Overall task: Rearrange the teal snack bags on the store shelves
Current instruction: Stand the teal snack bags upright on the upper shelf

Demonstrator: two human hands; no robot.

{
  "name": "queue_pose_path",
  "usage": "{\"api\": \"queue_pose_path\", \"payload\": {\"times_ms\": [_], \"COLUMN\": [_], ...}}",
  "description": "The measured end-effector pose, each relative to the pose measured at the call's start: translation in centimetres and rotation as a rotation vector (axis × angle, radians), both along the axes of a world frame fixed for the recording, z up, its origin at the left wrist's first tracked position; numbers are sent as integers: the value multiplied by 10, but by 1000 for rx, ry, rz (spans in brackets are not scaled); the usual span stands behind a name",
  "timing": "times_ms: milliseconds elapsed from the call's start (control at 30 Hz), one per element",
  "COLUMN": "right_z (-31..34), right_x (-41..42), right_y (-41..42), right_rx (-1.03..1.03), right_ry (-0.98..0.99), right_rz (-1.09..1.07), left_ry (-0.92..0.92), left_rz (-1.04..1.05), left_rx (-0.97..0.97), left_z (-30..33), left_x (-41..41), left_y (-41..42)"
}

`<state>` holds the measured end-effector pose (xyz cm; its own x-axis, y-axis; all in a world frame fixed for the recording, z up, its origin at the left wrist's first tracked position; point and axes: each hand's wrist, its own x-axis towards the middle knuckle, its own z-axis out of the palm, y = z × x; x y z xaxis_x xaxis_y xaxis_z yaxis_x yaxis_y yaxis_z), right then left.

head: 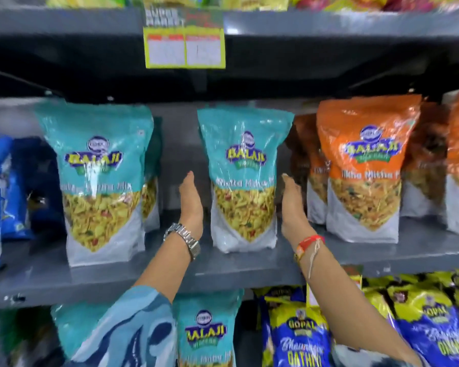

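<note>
A teal snack bag [244, 178] stands upright in the middle of the grey shelf [223, 268]. My left hand [191, 205] is flat and upright just left of it, with a small gap to the bag. My right hand [292, 205] is flat just right of it, at or very near the bag's edge. Neither hand grips the bag. Another teal bag [98, 178] stands further left, with one more partly hidden behind it. On the shelf below stands a teal bag [207, 332], and one to its left is partly covered by my sleeve.
Orange snack bags [366, 165] stand in rows right of the middle teal bag. Blue bags [0, 197] fill the far left. Blue-and-yellow bags [302, 337] sit on the lower shelf at right. A yellow price tag [184, 39] hangs from the shelf above.
</note>
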<state>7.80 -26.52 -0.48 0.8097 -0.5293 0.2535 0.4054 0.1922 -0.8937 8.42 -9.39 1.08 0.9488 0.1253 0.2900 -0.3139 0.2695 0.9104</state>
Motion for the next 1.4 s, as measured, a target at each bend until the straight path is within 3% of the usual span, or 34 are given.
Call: {"api": "queue_pose_path", "payload": {"times_ms": [167,367,833,1400], "right_z": [7,-3,-14,-11], "right_x": [21,35,39,42], "right_y": [-12,-5,-14,-3], "right_rx": [45,99,31,-10], "right_ry": [134,16,-2,-14], "right_rz": [140,418,382,408], "left_ry": [167,176,153,139], "left_rz": [-106,-475,-610,-508], "left_rx": [-14,-46,-38,44], "left_z": [0,-8,-20,-19], "left_x": [24,51,55,66], "left_y": [-7,-22,-29,-21]}}
